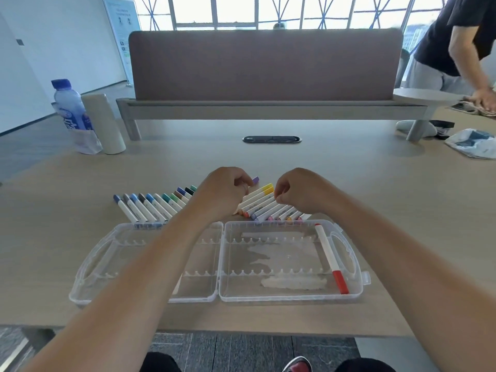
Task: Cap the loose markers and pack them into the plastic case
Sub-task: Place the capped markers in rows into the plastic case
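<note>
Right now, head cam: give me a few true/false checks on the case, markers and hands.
1. A red-capped marker lies in the right half of the plastic case. True.
2. The case is closed. False: it lies open flat, with both halves facing up.
3. Both hands are inside the case. False: the left hand and right hand are beyond it, over the loose markers.
4. A water bottle stands at the far left of the table. True.
5. A purple cap sticks out from the left hand's curled fingers. True.
</note>
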The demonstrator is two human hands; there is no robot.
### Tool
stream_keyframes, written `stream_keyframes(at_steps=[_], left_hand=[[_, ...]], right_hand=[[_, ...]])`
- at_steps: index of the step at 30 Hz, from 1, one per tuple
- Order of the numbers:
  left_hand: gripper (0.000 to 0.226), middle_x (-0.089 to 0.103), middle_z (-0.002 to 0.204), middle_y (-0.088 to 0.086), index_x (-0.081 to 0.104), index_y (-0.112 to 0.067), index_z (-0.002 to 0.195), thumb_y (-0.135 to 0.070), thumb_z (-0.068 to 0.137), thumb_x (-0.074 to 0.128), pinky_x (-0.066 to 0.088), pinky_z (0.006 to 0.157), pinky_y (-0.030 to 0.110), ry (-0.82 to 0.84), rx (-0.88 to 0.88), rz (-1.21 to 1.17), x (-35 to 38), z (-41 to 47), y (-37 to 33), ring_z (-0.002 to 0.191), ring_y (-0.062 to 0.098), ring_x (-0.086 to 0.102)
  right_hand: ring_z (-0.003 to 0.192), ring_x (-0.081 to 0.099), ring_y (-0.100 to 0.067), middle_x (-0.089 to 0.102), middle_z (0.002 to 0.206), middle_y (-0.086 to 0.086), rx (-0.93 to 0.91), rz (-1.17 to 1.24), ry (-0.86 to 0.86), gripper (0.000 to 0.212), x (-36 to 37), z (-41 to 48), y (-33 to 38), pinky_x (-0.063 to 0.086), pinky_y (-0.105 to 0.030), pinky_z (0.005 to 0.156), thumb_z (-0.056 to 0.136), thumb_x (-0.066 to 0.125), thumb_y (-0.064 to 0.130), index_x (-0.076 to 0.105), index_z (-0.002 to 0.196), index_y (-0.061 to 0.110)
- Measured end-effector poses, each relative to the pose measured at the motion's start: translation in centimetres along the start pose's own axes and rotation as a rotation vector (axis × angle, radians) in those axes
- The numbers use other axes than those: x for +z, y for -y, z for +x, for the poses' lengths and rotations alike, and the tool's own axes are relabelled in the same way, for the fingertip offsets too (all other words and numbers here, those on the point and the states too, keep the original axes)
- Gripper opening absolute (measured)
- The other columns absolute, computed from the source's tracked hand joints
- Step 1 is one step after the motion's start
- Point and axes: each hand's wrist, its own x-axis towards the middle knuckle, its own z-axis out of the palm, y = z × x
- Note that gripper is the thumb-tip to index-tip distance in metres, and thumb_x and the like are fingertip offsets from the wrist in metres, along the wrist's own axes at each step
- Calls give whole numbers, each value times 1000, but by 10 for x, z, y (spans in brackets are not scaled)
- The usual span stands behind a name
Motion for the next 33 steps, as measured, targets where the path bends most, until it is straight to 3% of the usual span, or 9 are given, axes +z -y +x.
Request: stream_keyframes(at_steps=[4,7,9,14,18,23,28,31,33], left_hand=[[23,71,104,-3,69,-23,107,-12,99,50,50,71,22,-10,-17,-8,-5,1,6,86,14,65],[23,69,103,-6,67,-26,104,-12,99,50,48,66,20,-9,-23,-5,-8,1,9,87,14,65],[23,70,102,-6,66,-26,103,-12,99,49,49,73,22,-16,-17,-10,-10,2,11,86,13,65],[23,69,100,-8,65,-28,102,-13,100,48,53,83,25,-11,-11,-25,-12,2,16,85,11,64],[24,68,97,-10,65,-30,100,-13,100,48,50,74,19,-16,-7,-28,-9,3,17,82,7,63],[25,71,101,-7,70,-25,105,-14,100,48,48,71,17,-15,10,-33,-7,1,17,82,10,65],[25,69,104,-6,69,-22,110,-15,100,47,51,74,20,-31,16,-37,-7,-5,13,85,11,64],[19,65,102,-8,66,-23,108,-19,100,49,45,68,14,-69,15,-51,0,-10,4,84,10,60],[18,65,105,-7,65,-22,110,-20,99,50,46,73,18,-45,9,-60,8,-15,-5,90,11,59]], right_hand=[[84,65,-20,69,93,4,-45,-33,66,15,4,3,13,54,-30,73,91,64,19,68,82,31],[87,65,-20,65,101,7,-77,-121,44,20,5,8,23,57,-36,81,93,58,19,69,87,33],[92,62,-18,59,100,11,-84,-208,50,21,5,13,28,54,-35,85,95,56,16,72,98,30],[75,53,-13,62,99,6,-102,-375,91,19,10,24,30,42,-26,68,94,62,18,74,99,31],[67,48,-9,55,86,10,-158,-435,111,20,11,28,30,39,-26,67,93,62,17,72,103,31],[89,58,-21,62,102,4,-246,-549,126,20,10,32,29,49,-31,77,90,67,20,68,104,35],[93,62,-20,59,102,7,-326,-527,-28,9,-1,23,23,45,-30,75,92,67,27,67,100,30],[87,60,-20,60,102,2,-260,-513,-95,10,-21,4,21,48,-32,75,95,63,28,66,101,21],[77,58,-16,63,94,0,-165,-418,-111,11,-34,-13,19,44,-26,64,95,61,27,64,95,17]])
